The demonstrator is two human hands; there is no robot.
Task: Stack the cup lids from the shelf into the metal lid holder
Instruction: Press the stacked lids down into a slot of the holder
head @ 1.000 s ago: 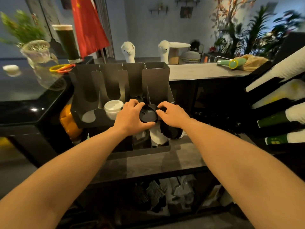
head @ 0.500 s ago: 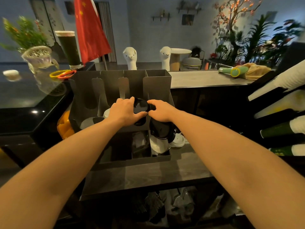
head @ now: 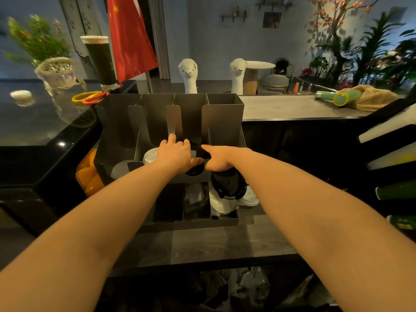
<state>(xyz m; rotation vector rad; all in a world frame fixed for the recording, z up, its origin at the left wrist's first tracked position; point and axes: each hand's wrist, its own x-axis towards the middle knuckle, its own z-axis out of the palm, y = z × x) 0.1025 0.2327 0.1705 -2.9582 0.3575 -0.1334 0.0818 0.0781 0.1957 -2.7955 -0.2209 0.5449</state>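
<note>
**A:** Where is the lid?

**B:** The black lid (head: 195, 152) is at the third slot from the left of the metal lid holder (head: 225, 118), low down and caught between the two hands. The left hand (head: 176, 155) has its fingers curled over the top, with the thumb tucked in on the near side, so it is holding the lid. The right hand (head: 219, 159) lays a straight forefinger along the lid's far right edge. The lid is dark against dark there, and I can't tell whether that hand pinches it or only steadies it.

**A:** How will it handle?

**B:** I'd judge it very light. It looks like thin moulded plastic that gives in the middle and is stiffest round the rim. It is probably smooth and a bit slippery, so take it by the rim on opposite sides and don't press on the dome. If it goes in tilted, I'd expect it to catch on the slot's dividers instead of nesting flat.

**A:** Where are the others?

**B:** A stack of black lids (head: 227, 188) sits nearer and to the right, just under the right hand, on the shelf (head: 202, 246). White lids (head: 149, 156) already sit in the slot to the left.
</note>
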